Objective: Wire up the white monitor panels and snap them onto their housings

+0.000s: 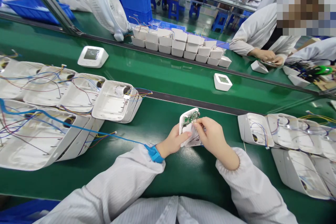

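My left hand (pixel 172 141) grips a white plastic housing (pixel 186 140) by its left side, thumb laid across its inner face. A green circuit board (pixel 191 118) sits in the upper part of this housing. At the board's lower edge, the fingertips of my right hand (pixel 211 134) are pinched together; what is between them is too small to make out. Thin wires run inside the housing beneath those fingers. A blue wrist strap (pixel 154 153) with a blue cord circles my left wrist.
Open white housings with loose wires stand stacked at left (pixel 112 101) and right (pixel 254 129). Across the green bench lie two finished-looking units with screens (pixel 92 56) (pixel 222 81). Beyond are a row of stacked housings (pixel 178 43), a white fan (pixel 112 7) and a co-worker's hands (pixel 267 56).
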`<state>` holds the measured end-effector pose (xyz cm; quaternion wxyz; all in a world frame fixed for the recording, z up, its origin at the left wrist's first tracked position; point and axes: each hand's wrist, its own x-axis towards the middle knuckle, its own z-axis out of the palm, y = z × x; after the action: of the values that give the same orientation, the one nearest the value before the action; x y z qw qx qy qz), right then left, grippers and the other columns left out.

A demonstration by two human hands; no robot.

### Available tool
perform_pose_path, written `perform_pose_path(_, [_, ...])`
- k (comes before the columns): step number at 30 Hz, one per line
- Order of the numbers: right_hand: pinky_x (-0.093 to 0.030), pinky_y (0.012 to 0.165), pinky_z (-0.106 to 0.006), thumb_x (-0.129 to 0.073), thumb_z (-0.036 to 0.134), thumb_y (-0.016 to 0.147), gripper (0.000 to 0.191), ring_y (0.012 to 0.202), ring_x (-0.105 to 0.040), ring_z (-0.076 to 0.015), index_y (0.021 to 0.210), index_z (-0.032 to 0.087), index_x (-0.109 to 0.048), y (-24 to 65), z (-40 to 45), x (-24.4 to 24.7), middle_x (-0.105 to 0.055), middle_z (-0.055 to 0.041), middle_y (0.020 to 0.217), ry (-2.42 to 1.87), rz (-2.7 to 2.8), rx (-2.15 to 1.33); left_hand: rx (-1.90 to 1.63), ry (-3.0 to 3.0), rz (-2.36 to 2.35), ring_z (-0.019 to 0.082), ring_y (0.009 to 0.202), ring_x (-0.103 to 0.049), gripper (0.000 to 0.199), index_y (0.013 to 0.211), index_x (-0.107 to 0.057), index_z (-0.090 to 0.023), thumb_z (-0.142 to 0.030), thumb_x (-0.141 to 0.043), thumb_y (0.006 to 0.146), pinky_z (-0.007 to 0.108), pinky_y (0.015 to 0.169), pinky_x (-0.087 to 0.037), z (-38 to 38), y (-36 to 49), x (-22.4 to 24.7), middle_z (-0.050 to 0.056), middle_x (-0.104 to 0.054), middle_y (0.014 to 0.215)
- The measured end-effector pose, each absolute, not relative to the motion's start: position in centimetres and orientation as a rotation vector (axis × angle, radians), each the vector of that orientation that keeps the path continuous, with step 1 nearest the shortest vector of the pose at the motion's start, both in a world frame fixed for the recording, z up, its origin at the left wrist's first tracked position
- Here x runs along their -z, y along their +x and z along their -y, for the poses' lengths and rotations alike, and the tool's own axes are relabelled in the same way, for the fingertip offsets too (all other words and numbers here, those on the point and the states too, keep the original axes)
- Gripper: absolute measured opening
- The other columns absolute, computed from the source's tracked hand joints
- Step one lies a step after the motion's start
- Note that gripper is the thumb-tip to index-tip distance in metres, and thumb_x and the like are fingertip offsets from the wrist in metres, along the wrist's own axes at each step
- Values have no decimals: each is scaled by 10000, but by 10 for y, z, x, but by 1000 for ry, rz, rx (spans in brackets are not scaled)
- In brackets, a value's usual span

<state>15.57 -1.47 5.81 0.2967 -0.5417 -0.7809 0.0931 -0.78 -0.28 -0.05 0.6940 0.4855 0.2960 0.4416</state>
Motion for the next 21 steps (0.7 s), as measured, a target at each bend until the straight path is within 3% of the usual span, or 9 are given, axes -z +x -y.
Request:
perform_pose_path(9, [-449, 675, -323, -552, 294, 951, 171, 714, -589, -184, 819, 198, -601, 160, 6, -52, -640, -33, 753, -1355, 2049, -86, -989, 1026, -640, 228, 904, -583, 454, 1049, -632, -125, -444, -708, 734, 357, 855, -467, 1, -8, -2, 76, -655, 982])
perform_pose_path(11, [-497, 770, -362, -616, 354, 914, 150, 847, -627, -219, 930, 204, -623, 166, 0, -50, -672, -65, 898, -1297, 1974, -56, -967, 992, -619, 236, 920, -587, 455, 1048, -636, -125, -442, -712, 731, 363, 858, -471, 2, -9, -4, 82, -656, 996])
perform_pose_path(15, [-493, 983, -439, -638, 393, 896, 456, 1184, -567, -267, 1302, 217, -527, 177, -11, -46, -590, -122, 1291, -1098, 2042, -143, -895, 984, -565, 245, 920, -596, 470, 1059, -640, -122, -453, -717, 734, 372, 855, -473, 3, -11, -8, 94, -656, 1011])
perform_pose_path(21, [-532, 941, -435, -611, 369, 917, 379, 1083, -642, -266, 1263, 217, -589, 175, -6, -39, -665, -114, 1190, -1145, 2045, -83, -886, 967, -591, 236, 864, -602, 455, 986, -664, -112, -473, -729, 717, 354, 796, -486, 4, -12, -2, 93, -657, 947])
